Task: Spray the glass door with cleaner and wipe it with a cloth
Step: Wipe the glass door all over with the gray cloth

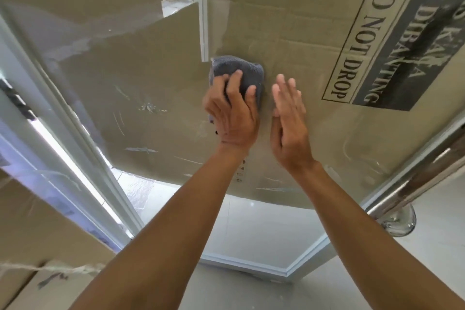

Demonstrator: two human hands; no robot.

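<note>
Door (151, 70) glass fills the view and lies straight under the fingers of both hands, with brown cardboard (289, 20) showing through it beyond the fingertips. The left hand (231, 111) holds the grey cloth (239, 68): its fingers (236, 78) are spread and bent over the bunched fabric and press it to the pane. The cloth sticks out past the fingertips and a little to either side of them. The right hand (289, 121) is just beside the left one and holds nothing, its fingers (284, 85) straight and close together. Whether they touch the glass I cannot tell.

By my reading the wiping step is in hand. No spray bottle is in view, so spraying looks to be over for this patch. White streaks (148, 107) remain on the glass to the left of the left fingers and below them, down toward the wrist. The next move calls for dragging the cloth over those marks with steady pressure, keeping the fabric flat under the fingers. The right hand could steady the pane.

Counted: one cloth, one pane being worked, two hands, and one chrome handle (415, 184) well to the right of the right fingers. One white frame (75, 113) runs well to the left of the left fingers. There are several streaks. More cardboard (25, 209) shows far left, near the elbow, making at least two pieces.
</note>
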